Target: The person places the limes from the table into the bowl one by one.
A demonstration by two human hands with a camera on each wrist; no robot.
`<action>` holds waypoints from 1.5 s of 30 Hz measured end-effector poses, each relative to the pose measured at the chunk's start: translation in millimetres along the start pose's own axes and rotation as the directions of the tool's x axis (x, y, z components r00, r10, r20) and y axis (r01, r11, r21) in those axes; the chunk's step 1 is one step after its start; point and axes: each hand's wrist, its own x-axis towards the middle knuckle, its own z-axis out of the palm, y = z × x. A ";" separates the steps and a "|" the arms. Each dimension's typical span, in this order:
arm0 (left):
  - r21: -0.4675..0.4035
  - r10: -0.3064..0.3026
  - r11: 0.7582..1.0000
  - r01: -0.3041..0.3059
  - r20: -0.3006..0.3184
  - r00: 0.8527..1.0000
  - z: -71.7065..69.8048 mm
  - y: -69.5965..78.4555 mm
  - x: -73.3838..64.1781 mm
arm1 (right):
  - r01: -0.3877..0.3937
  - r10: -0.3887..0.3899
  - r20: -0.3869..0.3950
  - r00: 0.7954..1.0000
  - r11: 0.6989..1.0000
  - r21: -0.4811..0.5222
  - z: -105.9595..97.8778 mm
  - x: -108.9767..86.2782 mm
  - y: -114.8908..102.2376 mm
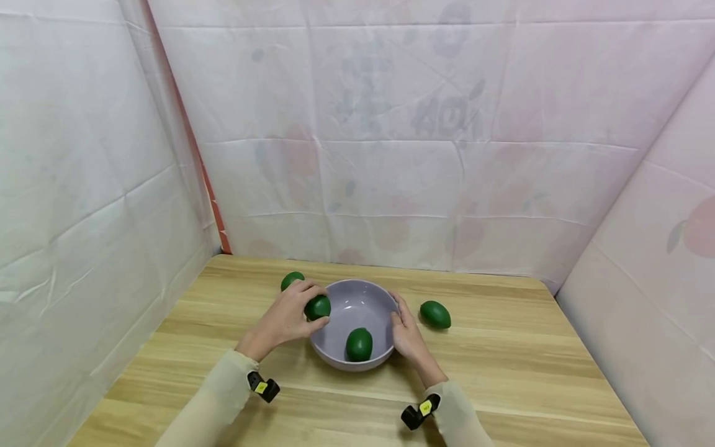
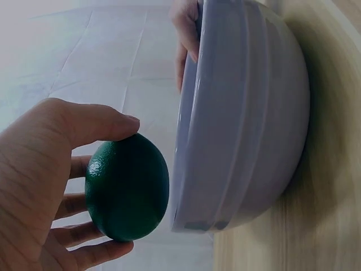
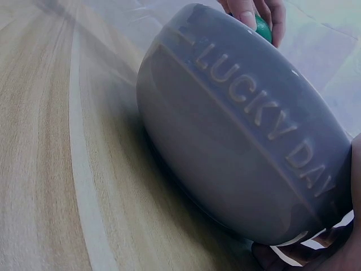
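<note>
A pale purple bowl (image 1: pixel 357 298) stands on the wooden table, with raised "LUCKY DAY" lettering on its outside in the right wrist view. Inside it, near the front wall, lies one green lime (image 1: pixel 359 344). My left hand (image 1: pixel 290 315) grips another lime (image 2: pixel 127 187) between thumb and fingers, just at the left rim of the bowl. With thumb at the rim and fingers round the outer wall, my right hand (image 1: pixel 408 332) holds the bowl's right side.
One more lime (image 1: pixel 293 280) lies behind my left hand, partly covered by it. Another lime (image 1: pixel 435 315) sits on the table (image 1: pixel 503 360) to the right of the bowl. White printed sheets (image 1: pixel 391 186) enclose the table at the back and both sides.
</note>
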 end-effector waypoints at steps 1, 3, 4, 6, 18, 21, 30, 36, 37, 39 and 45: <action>-0.006 0.005 1.000 -0.005 0.011 1.000 0.6 0.6 0.4 | 0.000 0.000 0.000 1.000 1.000 -0.001 0.0 0.0 0.0; -0.012 0.016 1.000 -0.015 0.032 0.999 1.7 1.7 1.2 | -0.001 0.000 0.005 1.000 1.000 0.002 0.1 -0.1 -0.3; -0.014 0.024 1.000 -0.023 0.042 0.999 2.3 2.2 1.5 | -0.001 0.001 0.005 1.000 1.000 0.002 0.1 -0.1 -0.5; -0.013 0.041 0.999 -0.040 0.061 0.997 3.5 3.4 1.9 | -0.003 0.003 0.006 1.000 1.000 0.002 0.0 -0.2 -0.8; -0.040 0.043 0.999 -0.036 0.181 0.983 15.5 8.5 0.9 | 0.005 -0.005 -0.001 1.000 1.000 0.006 -0.2 0.7 -2.0; -0.037 0.045 0.999 -0.038 0.205 0.978 19.1 8.9 0.8 | 0.004 -0.004 -0.004 1.000 1.000 0.003 -0.2 1.1 -1.4; -0.030 0.043 0.999 -0.036 0.288 0.957 25.8 9.4 0.4 | -0.001 0.001 0.001 1.000 1.000 0.000 -0.4 1.1 -1.0; -0.010 0.032 0.999 -0.030 0.336 0.941 26.7 13.7 0.5 | 0.005 -0.005 -0.001 1.000 1.000 0.007 -0.5 1.4 -1.4; -0.006 0.029 1.000 -0.028 0.342 0.939 26.8 14.5 0.7 | 0.005 -0.005 -0.002 1.000 1.000 0.009 -0.5 1.4 -1.5; 0.004 0.024 1.000 -0.027 0.349 0.937 27.0 15.6 0.9 | 0.003 -0.003 -0.005 1.000 1.000 0.010 -0.6 1.5 -1.3; 0.012 0.012 1.000 -0.018 0.374 0.927 29.8 16.2 2.1 | 0.000 0.000 0.001 1.000 1.000 0.011 -0.2 1.7 1.5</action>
